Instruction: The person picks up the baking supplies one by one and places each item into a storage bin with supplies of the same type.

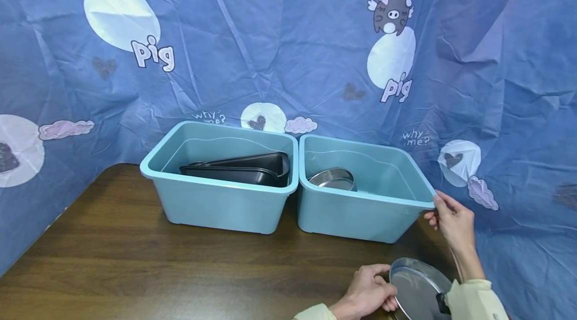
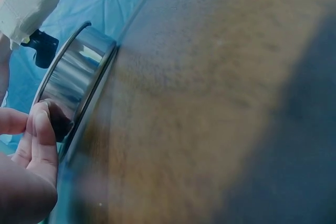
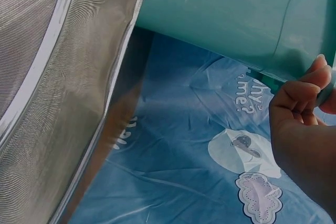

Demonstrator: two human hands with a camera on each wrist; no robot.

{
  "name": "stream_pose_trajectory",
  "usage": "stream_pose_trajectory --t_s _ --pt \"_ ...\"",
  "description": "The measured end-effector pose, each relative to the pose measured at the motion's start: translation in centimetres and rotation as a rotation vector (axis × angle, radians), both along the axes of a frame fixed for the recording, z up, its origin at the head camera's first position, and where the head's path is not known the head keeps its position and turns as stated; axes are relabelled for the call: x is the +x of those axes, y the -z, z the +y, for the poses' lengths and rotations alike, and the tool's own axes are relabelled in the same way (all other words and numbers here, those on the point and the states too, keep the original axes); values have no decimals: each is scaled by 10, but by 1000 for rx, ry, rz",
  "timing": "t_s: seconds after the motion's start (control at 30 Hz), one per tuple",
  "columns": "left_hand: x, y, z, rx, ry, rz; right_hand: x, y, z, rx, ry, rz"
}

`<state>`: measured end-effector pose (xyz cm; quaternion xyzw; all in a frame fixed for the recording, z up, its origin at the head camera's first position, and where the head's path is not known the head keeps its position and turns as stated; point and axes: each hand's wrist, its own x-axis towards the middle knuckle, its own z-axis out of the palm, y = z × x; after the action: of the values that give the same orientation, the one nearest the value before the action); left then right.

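My left hand (image 1: pixel 367 290) pinches the rim of a round metal sieve (image 1: pixel 416 285) at the front right of the table. In the left wrist view, the thumb and fingers of the left hand (image 2: pixel 34 150) are at the shiny wall of the sieve (image 2: pixel 79 72). The right wrist view shows fine mesh in the sieve (image 3: pixel 31 35) close up. Over at the near right corner of the right blue bin (image 1: pixel 360 217), my right hand (image 1: pixel 455 220) grips its rim with thumb and fingers. A second round metal piece (image 1: pixel 335 180) lies tilted inside that bin.
The left blue bin (image 1: pixel 216 205) stands beside the right one, their rims close together. It holds dark loaf-shaped pans (image 1: pixel 239 172). Both bins sit at the back of the brown wooden table (image 1: pixel 180 270), before a blue printed cloth (image 1: pixel 270 49).
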<state>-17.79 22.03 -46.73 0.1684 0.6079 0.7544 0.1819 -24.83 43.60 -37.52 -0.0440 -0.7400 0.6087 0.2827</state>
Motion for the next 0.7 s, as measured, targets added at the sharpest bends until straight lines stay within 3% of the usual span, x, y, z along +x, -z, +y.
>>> stream_pose_trajectory --t_s 0.1,0.2,0.27,0.33,0.43,0.53,0.6,0.7 --pt "0 0 -1 7 6 17 1 -4 -4 10 24 -28" --pt "0 0 -1 22 2 22 -38 45 51 7 22 8" --pt "1 0 -1 30 -1 9 -52 62 73 5 26 -17" --pt "1 -1 -1 37 -8 -10 -65 81 92 -20 8 27" --pt "0 -1 -1 44 -9 -26 -30 37 43 18 14 -4" --pt "0 -2 -2 61 -9 -20 -6 4 7 11 18 -29" --pt "0 -2 -3 72 -8 -12 3 -11 -9 1 39 -79" --pt "0 -3 -5 74 -14 -10 8 -19 -16 -52 56 -138"
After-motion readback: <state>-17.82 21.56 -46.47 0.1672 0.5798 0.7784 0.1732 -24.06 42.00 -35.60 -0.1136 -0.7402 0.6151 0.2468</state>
